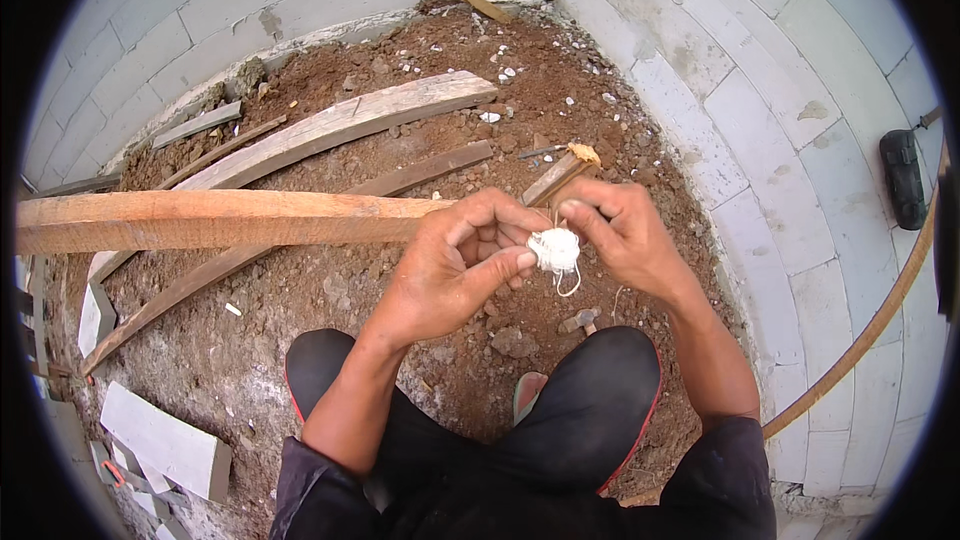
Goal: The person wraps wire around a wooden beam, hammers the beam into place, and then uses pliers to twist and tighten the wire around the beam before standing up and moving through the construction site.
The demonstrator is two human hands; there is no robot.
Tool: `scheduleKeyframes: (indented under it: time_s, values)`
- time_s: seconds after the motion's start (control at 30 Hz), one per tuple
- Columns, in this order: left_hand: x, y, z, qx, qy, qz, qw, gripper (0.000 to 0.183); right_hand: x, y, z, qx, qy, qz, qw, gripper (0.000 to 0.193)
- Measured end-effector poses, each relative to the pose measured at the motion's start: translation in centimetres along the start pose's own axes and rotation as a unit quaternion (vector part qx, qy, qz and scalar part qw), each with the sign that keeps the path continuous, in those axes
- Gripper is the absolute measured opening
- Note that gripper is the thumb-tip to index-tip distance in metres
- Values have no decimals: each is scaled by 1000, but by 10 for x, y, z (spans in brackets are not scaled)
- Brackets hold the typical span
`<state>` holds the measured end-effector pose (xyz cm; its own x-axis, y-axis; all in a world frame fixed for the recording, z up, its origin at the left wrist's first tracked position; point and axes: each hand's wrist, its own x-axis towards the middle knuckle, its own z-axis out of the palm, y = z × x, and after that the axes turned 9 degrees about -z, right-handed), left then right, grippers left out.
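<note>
white string ball (558, 252) sits pinched in my left hand (445, 262); just right of it, my right hand (628, 238) grips a thin strand (556, 214). timber beam (220, 218) left of my left hand.

Pale block walls (760, 140) meet; the floor (340, 305) is brown, stony soil.

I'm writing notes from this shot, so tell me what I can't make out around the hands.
All in the head view:
- White string ball: its left edge is hidden by fingers of the left hand.
- Right hand: what its fingertips pinch is too small to tell.
- Wooden beam: left end cut off by the lens rim; right end hidden behind the left hand.
- Sandal: partly hidden by the right trouser leg.
</note>
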<state>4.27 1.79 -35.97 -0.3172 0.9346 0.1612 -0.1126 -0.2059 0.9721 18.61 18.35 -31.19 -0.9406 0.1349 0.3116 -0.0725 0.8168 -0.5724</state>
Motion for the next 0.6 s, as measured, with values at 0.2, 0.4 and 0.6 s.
scheduleKeyframes:
  time_s: [0.2,0.4,0.6]
  values:
    - [-7,-5,-17,189,57,5,980,19,-12,-29,29,-63,-19,-90,994,13]
    - [-13,-8,-25,-28,38,-20,999,20,2,-4,39,23,-61,-11,998,14]
    - [-11,6,-9,165,83,-23,982,20,-12,-37,21,-95,-20,-117,988,9]
